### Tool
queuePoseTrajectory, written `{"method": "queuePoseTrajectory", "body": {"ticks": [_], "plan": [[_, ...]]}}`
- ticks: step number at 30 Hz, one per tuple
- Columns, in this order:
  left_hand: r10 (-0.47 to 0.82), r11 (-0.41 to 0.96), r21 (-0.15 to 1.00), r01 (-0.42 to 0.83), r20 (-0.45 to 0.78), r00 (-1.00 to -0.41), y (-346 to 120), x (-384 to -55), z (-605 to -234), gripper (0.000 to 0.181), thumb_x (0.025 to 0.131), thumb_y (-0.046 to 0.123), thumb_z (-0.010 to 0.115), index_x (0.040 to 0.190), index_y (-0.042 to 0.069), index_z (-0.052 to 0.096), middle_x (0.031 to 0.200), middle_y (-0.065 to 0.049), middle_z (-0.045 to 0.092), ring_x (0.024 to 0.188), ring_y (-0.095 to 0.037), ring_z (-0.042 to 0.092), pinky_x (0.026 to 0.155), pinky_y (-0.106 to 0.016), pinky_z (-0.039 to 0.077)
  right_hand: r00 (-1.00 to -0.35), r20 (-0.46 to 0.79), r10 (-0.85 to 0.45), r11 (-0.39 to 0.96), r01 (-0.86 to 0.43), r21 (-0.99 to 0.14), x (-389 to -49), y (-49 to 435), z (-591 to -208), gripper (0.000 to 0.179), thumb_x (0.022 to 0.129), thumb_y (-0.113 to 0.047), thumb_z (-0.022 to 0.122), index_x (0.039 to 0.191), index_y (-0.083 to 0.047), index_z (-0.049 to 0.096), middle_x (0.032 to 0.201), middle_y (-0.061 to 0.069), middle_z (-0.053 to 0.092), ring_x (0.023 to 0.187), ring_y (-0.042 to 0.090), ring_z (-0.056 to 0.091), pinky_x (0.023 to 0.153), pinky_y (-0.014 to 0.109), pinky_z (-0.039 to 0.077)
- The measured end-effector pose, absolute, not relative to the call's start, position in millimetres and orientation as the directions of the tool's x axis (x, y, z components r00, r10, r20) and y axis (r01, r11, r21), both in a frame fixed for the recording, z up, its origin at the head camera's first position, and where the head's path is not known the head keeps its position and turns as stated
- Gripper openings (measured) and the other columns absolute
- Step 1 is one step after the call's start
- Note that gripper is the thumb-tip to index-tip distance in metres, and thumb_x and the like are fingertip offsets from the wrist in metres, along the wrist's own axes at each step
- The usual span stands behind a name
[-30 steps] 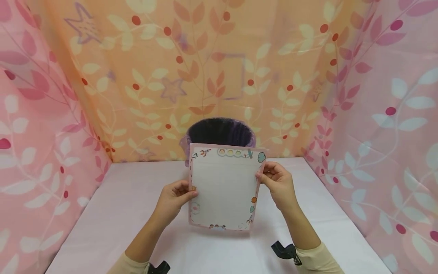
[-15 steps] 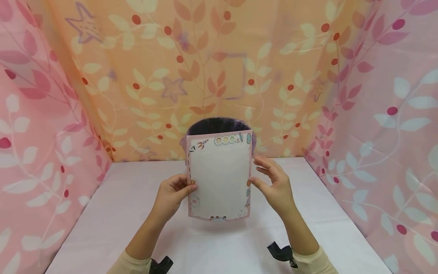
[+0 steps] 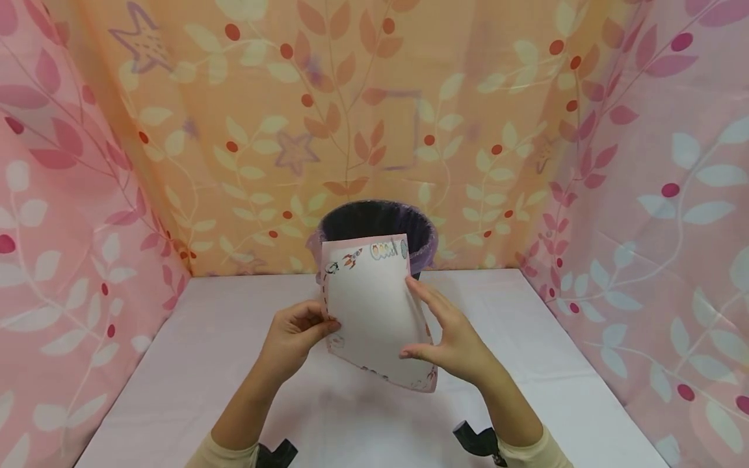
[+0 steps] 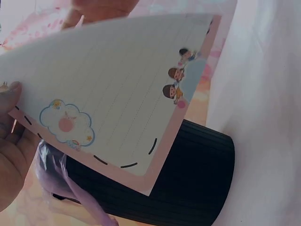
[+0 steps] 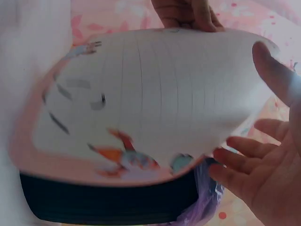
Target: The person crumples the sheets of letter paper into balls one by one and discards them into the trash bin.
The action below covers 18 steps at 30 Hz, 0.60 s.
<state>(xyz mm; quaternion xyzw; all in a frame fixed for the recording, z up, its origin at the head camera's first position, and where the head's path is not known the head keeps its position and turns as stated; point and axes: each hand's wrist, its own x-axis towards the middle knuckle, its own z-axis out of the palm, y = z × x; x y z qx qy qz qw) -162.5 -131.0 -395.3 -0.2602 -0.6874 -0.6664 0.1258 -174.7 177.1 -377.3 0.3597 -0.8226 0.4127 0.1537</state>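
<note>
A lined sheet of paper point(image 3: 371, 299) with a pink border and small cartoon prints is held up above the table, bowed along its right side. My left hand point(image 3: 297, 335) pinches its left edge between thumb and fingers; the thumb shows on the printed face in the left wrist view. At the opposite edge is my right hand point(image 3: 453, 338), its fingers stretched out and spread, the thumb in front of the sheet. The right wrist view shows this right hand point(image 5: 263, 155) not curled round the paper. Behind the sheet stands a dark bin point(image 4: 202, 165).
A purple plastic bag point(image 3: 430, 250) lines the bin and folds over its rim. The bin stands at the back of the white-covered table point(image 3: 234, 292), close to the orange leaf-patterned curtain point(image 3: 257, 162). Pink patterned cloth point(image 3: 655, 227) hangs along both sides.
My right hand has let go of the sheet's right edge, its fingers spreading. The sheet has swung from flat and facing me to turned and bowed. My left hand keeps its pinch.
</note>
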Motion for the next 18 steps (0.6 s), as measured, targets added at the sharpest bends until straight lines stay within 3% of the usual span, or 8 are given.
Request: {"method": "queuePoseTrajectory", "body": {"ticks": [5, 9, 13, 18], "plan": [[0.163, 0.014, 0.85, 0.526, 0.517, -0.84, -124, -160, -394, 0.013, 0.087, -0.005, 0.077, 0.095, -0.002, 0.067, 0.091, -0.001, 0.07, 0.082, -0.012, 0.068, 0.073, -0.023, 0.06, -0.623, 0.534, -0.572, 0.3, -0.764, -0.571, -167, 168, -378, 0.101, 0.078, -0.03, 0.091, 0.161, -0.02, 0.033, 0.159, 0.001, 0.045, 0.142, 0.022, 0.048, 0.111, 0.046, 0.048], [0.107, 0.057, 0.863, 0.503, 0.495, -0.862, -118, -158, -395, 0.013, 0.087, -0.001, 0.078, 0.095, 0.0, 0.067, 0.091, -0.009, 0.07, 0.08, -0.015, 0.067, 0.071, -0.023, 0.059, -0.599, 0.564, -0.568, 0.237, -0.776, -0.585, -163, 160, -381, 0.085, 0.084, -0.02, 0.086, 0.157, -0.016, 0.041, 0.144, 0.002, 0.06, 0.121, 0.019, 0.066, 0.099, 0.04, 0.057], [0.013, 0.081, 0.856, 0.51, 0.511, -0.86, -113, -156, -395, 0.019, 0.086, 0.001, 0.08, 0.103, 0.005, 0.07, 0.094, -0.01, 0.071, 0.082, -0.018, 0.069, 0.071, -0.023, 0.059, -0.612, 0.589, -0.528, 0.212, -0.767, -0.606, -161, 155, -383, 0.069, 0.086, -0.013, 0.084, 0.147, -0.016, 0.052, 0.127, 0.003, 0.07, 0.104, 0.017, 0.072, 0.088, 0.034, 0.062], [-0.111, 0.215, 0.803, 0.556, 0.586, -0.803, -108, -159, -400, 0.036, 0.082, 0.009, 0.086, 0.113, 0.009, 0.067, 0.105, -0.004, 0.066, 0.094, -0.018, 0.066, 0.085, -0.021, 0.057, -0.657, 0.607, -0.447, 0.194, -0.733, -0.652, -164, 151, -388, 0.053, 0.087, -0.005, 0.081, 0.136, -0.012, 0.06, 0.114, 0.008, 0.076, 0.093, 0.019, 0.075, 0.076, 0.032, 0.064]]}}
